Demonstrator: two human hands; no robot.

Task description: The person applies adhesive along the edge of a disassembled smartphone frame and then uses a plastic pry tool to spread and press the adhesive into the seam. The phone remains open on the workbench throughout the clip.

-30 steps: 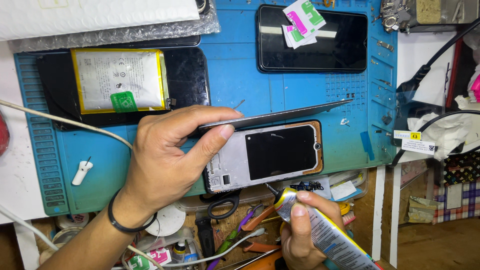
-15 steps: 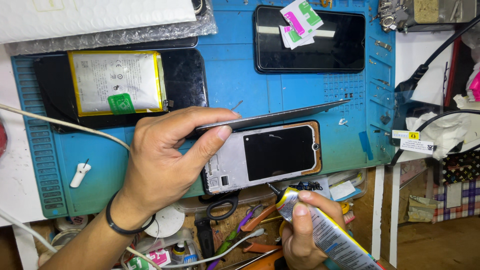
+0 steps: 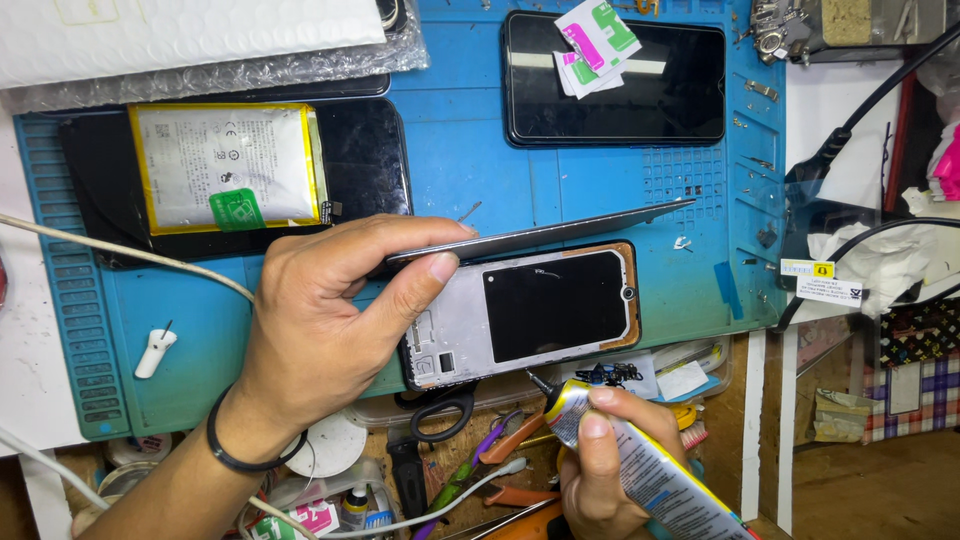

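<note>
L hand point(image 3: 320, 330) sits mid-frame over the blue work mat point(image 3: 460, 160), thumb and fingers pinched shut on the near end of a thin dark screen panel point(image 3: 545, 232), which is lifted edge-on and tilted above the open phone frame point(image 3: 520, 315); panel's far tip points right and up, clear of the mat. Phone frame lies flat at the mat's near edge, silver inside w/ a black rectangle in the middle and an orange-brown rim at its right end; L thumb tip rests just at its left end. R hand point(image 3: 605, 470) is below, at the bottom edge, fingers wrapped closed round a glue tube point(image 3: 640, 470) w/ yellow band, nozzle aimed up-left and just short of the frame's lower edge, can't tell if it touches. Black band on the L wrist. Further up the mat: a battery point(image 3: 220, 165) w/ yellow border and green sticker lying on a black phone back, top left; another black phone point(image 3: 615, 90) top right w/ pink/green pull-tab stickers point(image 3: 595, 45) on it. Small white plastic tool point(image 3: 155, 352) on the mat's left side. Scissors point(image 3: 440, 415) and cutters in the clutter under the mat edge, near the tube
</note>
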